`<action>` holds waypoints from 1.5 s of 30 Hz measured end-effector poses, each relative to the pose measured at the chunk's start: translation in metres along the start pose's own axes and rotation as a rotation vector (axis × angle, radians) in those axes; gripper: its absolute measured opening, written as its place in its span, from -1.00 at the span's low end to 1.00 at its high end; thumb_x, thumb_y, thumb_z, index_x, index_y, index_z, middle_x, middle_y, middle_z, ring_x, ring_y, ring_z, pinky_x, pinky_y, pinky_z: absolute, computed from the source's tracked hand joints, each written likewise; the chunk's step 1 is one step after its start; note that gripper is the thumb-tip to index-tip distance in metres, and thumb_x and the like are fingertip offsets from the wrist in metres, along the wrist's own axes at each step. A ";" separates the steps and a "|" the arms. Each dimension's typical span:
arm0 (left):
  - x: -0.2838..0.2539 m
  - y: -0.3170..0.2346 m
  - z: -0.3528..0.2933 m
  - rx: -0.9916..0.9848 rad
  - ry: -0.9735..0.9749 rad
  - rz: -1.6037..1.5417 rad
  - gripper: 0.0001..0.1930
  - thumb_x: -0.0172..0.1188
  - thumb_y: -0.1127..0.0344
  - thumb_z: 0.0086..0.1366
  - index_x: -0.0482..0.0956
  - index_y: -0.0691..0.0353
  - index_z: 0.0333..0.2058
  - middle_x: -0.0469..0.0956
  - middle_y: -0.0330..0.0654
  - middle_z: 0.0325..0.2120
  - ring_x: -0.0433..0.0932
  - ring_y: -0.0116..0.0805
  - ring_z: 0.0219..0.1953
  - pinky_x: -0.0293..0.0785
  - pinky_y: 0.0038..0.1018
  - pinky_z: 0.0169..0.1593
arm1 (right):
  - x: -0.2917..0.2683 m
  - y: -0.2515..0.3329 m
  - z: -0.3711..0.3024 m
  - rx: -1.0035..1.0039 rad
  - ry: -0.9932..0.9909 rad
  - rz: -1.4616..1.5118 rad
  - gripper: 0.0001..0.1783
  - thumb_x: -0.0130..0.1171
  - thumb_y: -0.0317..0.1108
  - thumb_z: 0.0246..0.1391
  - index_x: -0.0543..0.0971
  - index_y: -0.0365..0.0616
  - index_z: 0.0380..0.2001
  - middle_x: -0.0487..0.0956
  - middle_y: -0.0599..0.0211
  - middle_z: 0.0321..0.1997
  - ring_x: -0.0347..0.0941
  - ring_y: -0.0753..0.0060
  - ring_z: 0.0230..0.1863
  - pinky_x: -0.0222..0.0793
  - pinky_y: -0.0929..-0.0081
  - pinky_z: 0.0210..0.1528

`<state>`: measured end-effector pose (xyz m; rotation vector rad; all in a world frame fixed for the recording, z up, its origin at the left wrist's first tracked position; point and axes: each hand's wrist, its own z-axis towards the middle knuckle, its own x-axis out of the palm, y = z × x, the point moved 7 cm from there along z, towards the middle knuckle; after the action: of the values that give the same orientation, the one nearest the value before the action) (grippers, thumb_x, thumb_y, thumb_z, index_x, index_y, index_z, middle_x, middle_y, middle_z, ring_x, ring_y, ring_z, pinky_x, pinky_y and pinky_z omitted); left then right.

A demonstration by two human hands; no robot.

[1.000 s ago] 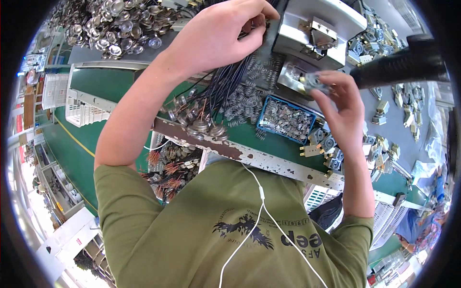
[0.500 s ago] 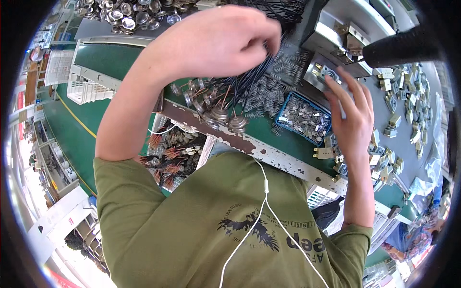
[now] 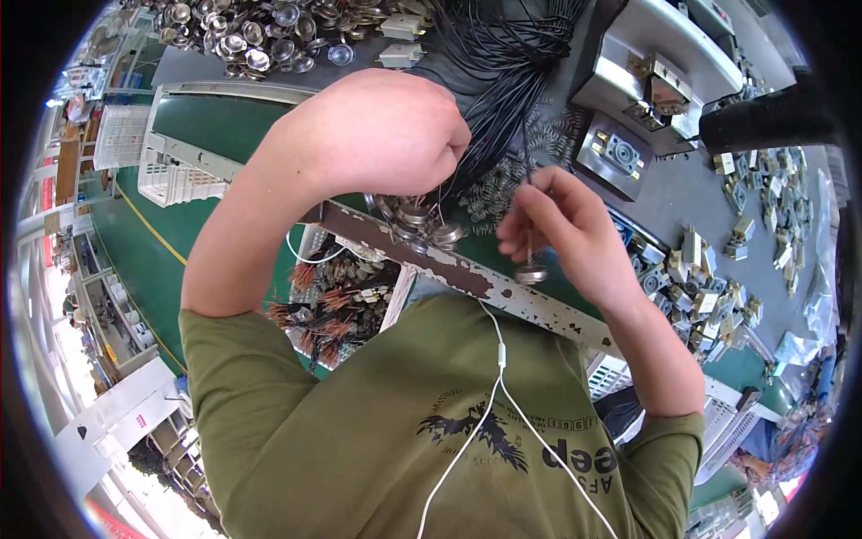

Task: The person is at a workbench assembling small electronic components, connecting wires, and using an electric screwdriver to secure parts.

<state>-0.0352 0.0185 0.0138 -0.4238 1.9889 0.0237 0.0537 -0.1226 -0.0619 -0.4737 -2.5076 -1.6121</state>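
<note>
My right hand (image 3: 575, 229) pinches a thin stem with a round metal disc (image 3: 532, 273) hanging at its lower end. A dark wire rises above those fingers. My left hand (image 3: 386, 135) is curled closed over the table's near edge, and its fingertips are turned away, so what it holds is hidden. Just beneath it, several silvery wired discs (image 3: 413, 220) lie at the table's edge, with black wires (image 3: 503, 90) fanning out behind. Small coil springs (image 3: 548, 135) are heaped between the wires and a metal block (image 3: 611, 154) that carries a square switch-like part (image 3: 620, 151).
A metal fixture (image 3: 660, 85) stands behind the block, near a black cylinder (image 3: 763, 117). Switch-like parts (image 3: 691, 278) lie scattered on the right. Metal cups (image 3: 260, 36) are piled at the far left. Below the chipped table rail (image 3: 449, 265) sits a crate of wired parts (image 3: 337, 296).
My right hand has moved left and nearer from beside the metal block, and now holds the disc by its stem. My left hand has drawn back left and nearer, away from the black wires.
</note>
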 end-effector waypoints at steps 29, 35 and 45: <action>0.011 0.023 0.044 -0.119 -0.133 -0.073 -0.49 0.19 -0.11 0.32 0.65 0.36 -0.37 0.62 0.02 -0.54 0.66 -0.04 -0.42 0.56 -0.19 -0.26 | 0.024 -0.005 0.020 0.085 -0.150 0.204 -0.25 0.21 -0.26 0.38 0.07 -0.30 0.42 0.67 0.02 -0.16 0.69 0.27 -0.31 0.67 0.37 -0.24; -0.021 0.042 0.031 -0.078 -0.052 -0.482 -0.66 0.23 0.11 0.25 0.63 0.35 -0.31 0.51 -0.23 -0.62 0.49 -0.49 -0.52 0.44 -0.43 -0.38 | 0.010 -0.001 0.030 0.052 -0.165 0.375 -0.45 0.20 -0.17 0.39 0.30 -0.24 0.26 0.64 0.18 -0.27 0.60 0.41 -0.47 0.56 0.48 -0.38; -0.038 0.057 0.026 0.025 -0.008 -0.440 -0.68 0.22 0.12 0.35 0.63 0.33 -0.30 0.39 -0.28 -0.63 0.29 -0.52 -0.52 0.31 -0.43 -0.40 | -0.007 0.014 0.016 -0.054 -0.136 0.293 -0.81 0.24 -0.26 0.37 0.49 -0.12 -0.20 0.62 0.36 -0.36 0.55 0.55 -0.37 0.45 0.57 -0.31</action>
<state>-0.0157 0.0877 0.0257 -0.8339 1.8473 -0.2747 0.0655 -0.1039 -0.0582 -0.9376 -2.3507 -1.5823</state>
